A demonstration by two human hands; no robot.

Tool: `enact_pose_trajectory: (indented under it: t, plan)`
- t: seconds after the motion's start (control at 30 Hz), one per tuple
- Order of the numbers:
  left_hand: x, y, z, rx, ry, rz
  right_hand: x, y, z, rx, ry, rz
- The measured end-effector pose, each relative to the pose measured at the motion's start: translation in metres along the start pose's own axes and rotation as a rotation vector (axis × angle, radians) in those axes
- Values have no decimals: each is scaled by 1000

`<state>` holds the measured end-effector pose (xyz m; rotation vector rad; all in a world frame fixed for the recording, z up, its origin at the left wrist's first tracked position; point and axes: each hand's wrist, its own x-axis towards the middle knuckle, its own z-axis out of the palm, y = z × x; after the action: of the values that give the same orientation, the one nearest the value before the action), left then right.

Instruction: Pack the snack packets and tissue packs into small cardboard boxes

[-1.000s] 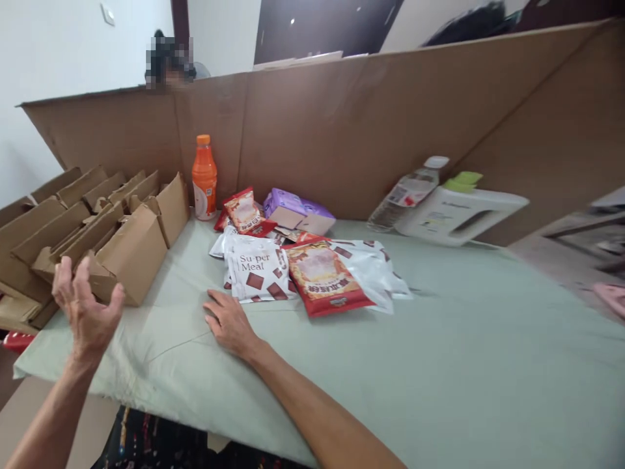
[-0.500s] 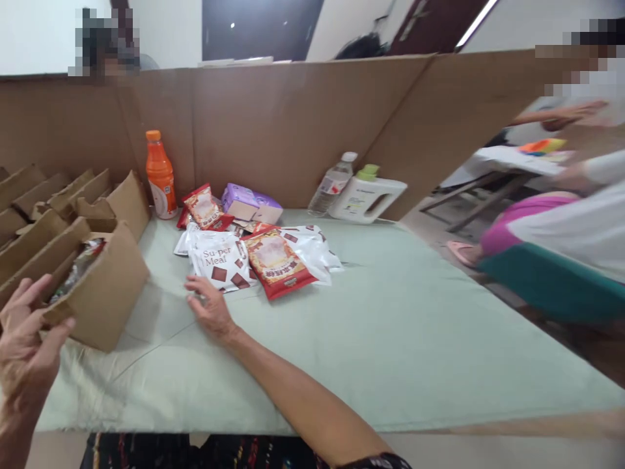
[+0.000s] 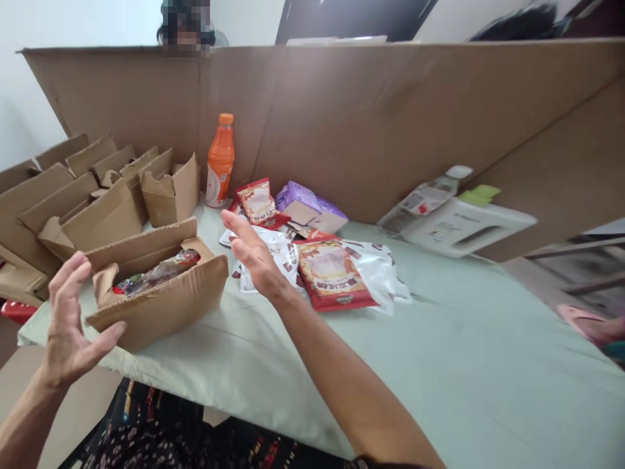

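A cardboard box (image 3: pixel 180 306) with no lid stands near the table's left front edge. Inside it lies a crumpled, shiny plastic packet (image 3: pixel 163 272) with red and green parts. My left hand (image 3: pixel 73 332) is at the box's left end, fingers spread and thumb by the near corner; whether it touches the cardboard I cannot tell. To the right of the box, my right hand (image 3: pixel 256 260) hovers with its fingers stretched out, holding nothing. It partly hides a white packet (image 3: pixel 280 254). Beside that packet lies a red and gold snack packet (image 3: pixel 334 273) on the green tablecloth (image 3: pixel 439 365).
Several cardboard boxes (image 3: pixel 97 218) stand in rows at the left. An orange drink bottle (image 3: pixel 221 163), purple packs (image 3: pixel 305 202), a clear bottle (image 3: pixel 424 198) and a white jug (image 3: pixel 469 225) line the back. A cardboard wall (image 3: pixel 366 117) encloses the far side.
The view has swung left. The front box now stands apart from the other boxes and at a different angle. My right hand has risen off the cloth in front of the packets.
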<state>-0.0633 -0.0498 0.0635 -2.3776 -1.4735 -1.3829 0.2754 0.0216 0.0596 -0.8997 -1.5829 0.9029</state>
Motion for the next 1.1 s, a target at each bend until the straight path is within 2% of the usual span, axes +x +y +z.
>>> enact_pose_trajectory:
  t: [0.1,0.17,0.33,0.37,0.5,0.57,0.67,0.77,0.83,0.93,1.03,1.1]
  plan:
    - [-8,0,6,20,113,37,33,-12,9,-27,-49,4]
    - [-16,-1,9,5,127,16,42,-10,16,-68,-54,-6]
    - [-27,-5,19,13,160,61,30,1,23,-209,-283,58]
    - [-28,-5,22,12,184,56,28,1,21,-205,-292,66]
    - [-29,-2,31,-20,272,-66,36,-5,19,-193,-90,-24]
    - [-28,2,31,2,300,-82,42,-8,21,-221,-78,-77]
    - [-24,5,25,37,244,-54,41,-10,22,-320,-308,-121]
    - [-20,0,18,7,70,-54,22,-10,13,-426,-481,-159]
    - [-17,-9,17,-66,-22,-72,6,-11,3,-501,-523,-185]
    - [-11,-25,17,-188,-58,-123,-12,-12,-6,-619,-565,-204]
    - [-3,-33,14,-284,-52,-153,-16,-14,0,-667,-569,-214]
    - [3,-32,12,-265,-67,-155,-13,-15,9,-685,-549,-238]
